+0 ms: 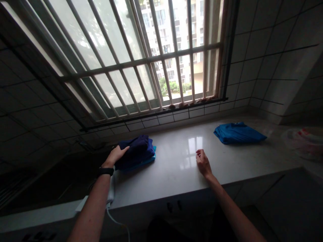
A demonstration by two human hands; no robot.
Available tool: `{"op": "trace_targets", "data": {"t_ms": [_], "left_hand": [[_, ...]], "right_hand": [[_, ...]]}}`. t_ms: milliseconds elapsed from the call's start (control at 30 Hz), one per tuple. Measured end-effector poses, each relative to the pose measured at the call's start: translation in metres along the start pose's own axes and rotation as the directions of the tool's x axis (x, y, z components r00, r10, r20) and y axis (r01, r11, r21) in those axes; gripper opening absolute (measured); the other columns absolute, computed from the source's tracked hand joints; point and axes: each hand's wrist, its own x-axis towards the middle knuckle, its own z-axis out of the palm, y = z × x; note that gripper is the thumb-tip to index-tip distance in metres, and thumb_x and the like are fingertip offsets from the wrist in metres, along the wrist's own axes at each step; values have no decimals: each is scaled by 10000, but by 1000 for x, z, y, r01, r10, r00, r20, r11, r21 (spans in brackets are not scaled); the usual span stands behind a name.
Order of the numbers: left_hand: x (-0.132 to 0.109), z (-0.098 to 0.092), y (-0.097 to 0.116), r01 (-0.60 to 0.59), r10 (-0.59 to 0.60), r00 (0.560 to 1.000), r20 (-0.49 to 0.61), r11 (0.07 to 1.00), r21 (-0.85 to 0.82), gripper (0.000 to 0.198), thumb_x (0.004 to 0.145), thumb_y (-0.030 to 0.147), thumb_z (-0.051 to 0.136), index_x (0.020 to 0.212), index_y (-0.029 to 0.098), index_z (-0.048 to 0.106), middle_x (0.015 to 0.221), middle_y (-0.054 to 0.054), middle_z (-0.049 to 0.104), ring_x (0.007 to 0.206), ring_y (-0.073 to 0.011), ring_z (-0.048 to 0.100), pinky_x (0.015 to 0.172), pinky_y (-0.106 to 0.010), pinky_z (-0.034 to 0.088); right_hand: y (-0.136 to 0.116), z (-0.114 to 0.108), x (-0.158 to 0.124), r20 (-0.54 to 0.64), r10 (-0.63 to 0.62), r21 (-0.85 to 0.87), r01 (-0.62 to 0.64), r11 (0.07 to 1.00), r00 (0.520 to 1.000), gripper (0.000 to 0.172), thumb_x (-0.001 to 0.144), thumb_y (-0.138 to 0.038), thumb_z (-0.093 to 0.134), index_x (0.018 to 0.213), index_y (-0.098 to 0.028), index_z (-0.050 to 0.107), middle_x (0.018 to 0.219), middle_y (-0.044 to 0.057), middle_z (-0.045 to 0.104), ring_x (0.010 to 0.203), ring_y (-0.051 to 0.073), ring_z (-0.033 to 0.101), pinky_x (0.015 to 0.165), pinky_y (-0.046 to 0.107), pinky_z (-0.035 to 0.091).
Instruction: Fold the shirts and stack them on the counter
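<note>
My left hand rests on a folded dark blue cloth that lies on top of a lighter turquoise cloth, near the left end of the white counter. The fingers lie over the cloth's near edge; a black band is on that wrist. My right hand sits on the bare counter at the middle, fingers loosely curled, with nothing in it. A second folded blue garment lies farther right, apart from both hands.
A barred window runs behind the counter, with tiled walls on both sides. A dark sink area lies left of the counter. A plastic bag sits at the far right. A white cable hangs at the counter's front edge.
</note>
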Motion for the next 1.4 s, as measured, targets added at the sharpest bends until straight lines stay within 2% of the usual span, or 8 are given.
{"op": "trace_targets", "data": {"t_ms": [167,333,433,800,933,1067,1200,1400], "left_hand": [[-7,14,30,-108,171,956,-237,961,255,660,919,512,502,1467,143,511,1436,-230,543,1322,-389,507,1064,-493,416],[-4,50,34,-217,205,976,73,921,324,471,983,408,382,1298,235,685,1289,-135,682,1138,-301,630,973,-406,465],[2,61,24,-190,171,981,89,934,301,479,988,425,368,1310,255,678,1345,-120,664,1145,-293,635,964,-395,470],[-50,35,78,-451,486,872,-57,843,294,361,947,148,339,1052,172,683,1070,-131,651,1088,-311,599,1011,-464,418],[-122,55,94,-459,475,879,51,868,-190,274,869,354,545,1069,214,671,937,-77,682,893,-257,658,850,-369,505],[-201,97,93,5,419,836,354,639,-769,444,805,600,578,978,198,652,739,-26,653,655,-204,634,638,-324,519],[-247,123,88,67,332,902,275,521,-851,415,781,584,650,961,211,644,713,12,584,660,-167,600,621,-275,497],[-250,123,81,-91,427,882,200,571,-816,343,804,550,633,958,246,674,747,1,618,692,-180,607,627,-274,502]], "right_hand": [[3,1,-1,12,-8,-31,9,999,1000,144,826,-290,393,937,-241,470,872,63,607,804,250,602,758,376,473],[5,3,-2,22,-24,-50,25,998,999,149,819,-268,402,943,-237,479,853,52,609,787,238,607,749,360,470],[6,5,-2,28,-34,-72,36,997,999,152,824,-251,398,950,-237,482,851,47,612,778,228,610,739,350,469],[-2,5,-2,24,-107,-168,109,980,994,176,800,-167,380,913,-247,488,853,48,602,788,224,600,726,335,464],[-3,6,-1,37,-109,-158,114,981,993,190,790,-156,379,917,-236,496,878,59,602,809,225,599,746,336,464],[-2,5,2,32,-103,-175,107,979,994,204,779,-132,380,914,-237,491,883,55,592,824,222,592,763,332,468],[-6,8,-5,67,-131,-278,145,950,989,229,774,-90,400,921,-226,513,898,61,593,834,218,579,780,325,465],[-18,-4,16,217,-149,-455,235,859,965,268,695,-14,478,826,-216,596,931,86,611,898,244,576,835,342,462]]}}
